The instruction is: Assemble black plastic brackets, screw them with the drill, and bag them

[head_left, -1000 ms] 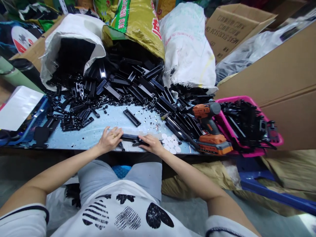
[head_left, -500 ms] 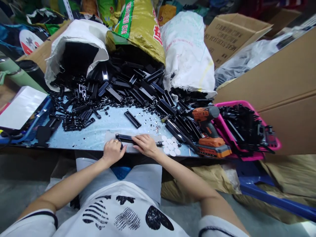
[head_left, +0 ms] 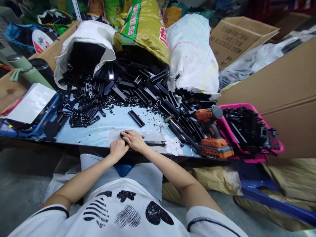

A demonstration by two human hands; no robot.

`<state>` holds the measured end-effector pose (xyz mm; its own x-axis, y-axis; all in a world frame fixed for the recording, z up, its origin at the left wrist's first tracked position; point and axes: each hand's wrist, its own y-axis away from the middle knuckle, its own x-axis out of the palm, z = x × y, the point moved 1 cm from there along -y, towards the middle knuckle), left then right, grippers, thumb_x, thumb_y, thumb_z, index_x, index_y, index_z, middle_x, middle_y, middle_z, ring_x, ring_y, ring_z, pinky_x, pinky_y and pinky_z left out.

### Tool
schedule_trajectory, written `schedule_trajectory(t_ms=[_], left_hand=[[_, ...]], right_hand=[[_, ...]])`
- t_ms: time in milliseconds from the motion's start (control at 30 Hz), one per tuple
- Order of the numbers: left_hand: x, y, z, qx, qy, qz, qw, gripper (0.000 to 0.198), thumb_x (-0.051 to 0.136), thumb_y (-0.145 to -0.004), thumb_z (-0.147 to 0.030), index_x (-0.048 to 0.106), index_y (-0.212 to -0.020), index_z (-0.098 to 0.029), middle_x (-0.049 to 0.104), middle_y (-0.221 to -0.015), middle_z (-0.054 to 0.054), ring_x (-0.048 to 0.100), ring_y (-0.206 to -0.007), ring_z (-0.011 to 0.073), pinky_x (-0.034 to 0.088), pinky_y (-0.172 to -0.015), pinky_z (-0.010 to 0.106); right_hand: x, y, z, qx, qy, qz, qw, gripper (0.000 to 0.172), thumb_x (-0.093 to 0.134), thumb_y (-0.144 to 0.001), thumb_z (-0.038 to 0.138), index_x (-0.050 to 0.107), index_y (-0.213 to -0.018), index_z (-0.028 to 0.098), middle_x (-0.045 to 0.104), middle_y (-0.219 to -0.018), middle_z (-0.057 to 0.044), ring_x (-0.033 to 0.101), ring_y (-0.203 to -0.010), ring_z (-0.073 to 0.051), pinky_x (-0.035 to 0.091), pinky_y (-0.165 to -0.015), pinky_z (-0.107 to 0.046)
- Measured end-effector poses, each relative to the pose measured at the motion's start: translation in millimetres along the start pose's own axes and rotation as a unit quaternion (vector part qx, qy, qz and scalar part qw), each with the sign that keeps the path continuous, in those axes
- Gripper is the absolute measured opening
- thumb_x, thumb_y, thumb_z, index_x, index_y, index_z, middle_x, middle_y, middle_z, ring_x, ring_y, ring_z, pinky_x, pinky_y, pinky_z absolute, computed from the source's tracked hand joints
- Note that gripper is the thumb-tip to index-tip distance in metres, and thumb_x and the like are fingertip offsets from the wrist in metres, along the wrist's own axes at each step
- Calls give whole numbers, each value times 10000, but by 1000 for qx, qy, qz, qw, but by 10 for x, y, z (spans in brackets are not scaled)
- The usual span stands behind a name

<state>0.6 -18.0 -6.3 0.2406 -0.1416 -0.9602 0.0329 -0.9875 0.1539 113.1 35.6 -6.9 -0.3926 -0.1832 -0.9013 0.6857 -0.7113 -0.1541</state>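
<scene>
Hands met at near edge of counter [head_left: 98,131]. Right grip [head_left: 133,140] lay over left end of black strip [head_left: 155,143], fingers bent down & pressed onto it. Rest of strip ran out to right of that grip, flat on grey pad [head_left: 112,138]. Left grip [head_left: 118,148] sat just nearer the body, touching right grip, fingers curled in; couldn't tell if it pinched anything. White discs [head_left: 172,148] lay by strip's far end, right of both grips. Orange drill [head_left: 209,130] stood further right, w/ pink basket [head_left: 243,106] of black pcs beside it. Loose black bar [head_left: 136,118] lay just beyond the grips. Heap of black parts [head_left: 138,85] sat further back, below white sack [head_left: 89,33] & yellow sack [head_left: 148,29].
</scene>
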Motion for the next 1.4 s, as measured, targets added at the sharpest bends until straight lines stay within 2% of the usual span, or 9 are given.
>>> schedule_trajectory(t_ms=[100,200,333,433,600,900,1033,1167,1400], left_hand=[[-12,-4,159,73,-8,-54,996,352,444,-879,-369,671,-940,-107,671,-912,163,642,-870,268,487,-735,347],[-35,-119,256,274,-15,-122,954,380,448,-895,-402,629,-1095,-134,612,-1142,167,560,-1080,277,445,-879,376],[-63,-406,152,459,-60,-83,882,548,451,-898,-465,472,-1304,-97,532,-1272,191,520,-1131,266,394,-938,374],[-136,-577,10,415,-67,-29,907,514,417,-911,-481,576,-1168,-64,649,-1021,175,595,-955,248,437,-803,329],[-338,-599,3,353,7,37,935,512,244,-978,-392,670,-794,-175,689,-778,63,635,-772,167,424,-700,261],[-442,-482,137,303,-76,7,950,531,298,-955,-453,690,-799,-130,708,-819,126,665,-798,224,447,-665,287],[-500,-441,101,209,-111,-6,972,647,208,-963,-467,712,-831,-84,704,-814,175,676,-765,264,464,-654,325],[-557,-412,4,177,-105,3,979,652,191,-967,-449,722,-840,-93,707,-814,172,680,-759,263,474,-666,332],[-505,-368,-5,215,-95,5,972,653,193,-973,-418,719,-797,-74,703,-793,179,676,-750,240,473,-656,306]], right_hand=[[-93,169,-24,-32,35,-21,999,464,275,-978,411,450,-1358,210,476,-1356,-82,467,-1168,-207,380,-988,-379],[-267,525,-267,-10,102,-82,991,619,380,-899,577,439,-1350,157,425,-1385,-141,426,-1213,-261,335,-1003,-425],[-407,943,-690,97,202,-75,972,701,447,-754,750,647,-951,108,638,-926,-158,567,-859,-259,391,-750,-339],[-416,1014,-821,94,216,-26,972,652,389,-803,730,615,-665,134,607,-657,-100,554,-662,-190,317,-612,-276],[-508,926,-760,59,139,35,988,696,223,-878,694,590,-652,147,602,-623,-63,525,-578,-137,236,-554,-252],[-775,675,-302,88,181,134,970,655,271,-867,688,615,-775,138,663,-766,-99,593,-695,-177,262,-582,-254],[-787,525,-139,129,219,126,959,681,287,-839,720,614,-890,125,652,-792,-120,593,-733,-214,295,-610,-266],[-786,339,-35,10,254,63,965,661,445,-823,670,524,-1130,90,604,-968,-149,545,-877,-258,329,-717,-317],[-794,202,-111,-123,201,94,967,440,505,-845,550,556,-936,122,579,-914,-113,504,-836,-231,316,-752,-329]])
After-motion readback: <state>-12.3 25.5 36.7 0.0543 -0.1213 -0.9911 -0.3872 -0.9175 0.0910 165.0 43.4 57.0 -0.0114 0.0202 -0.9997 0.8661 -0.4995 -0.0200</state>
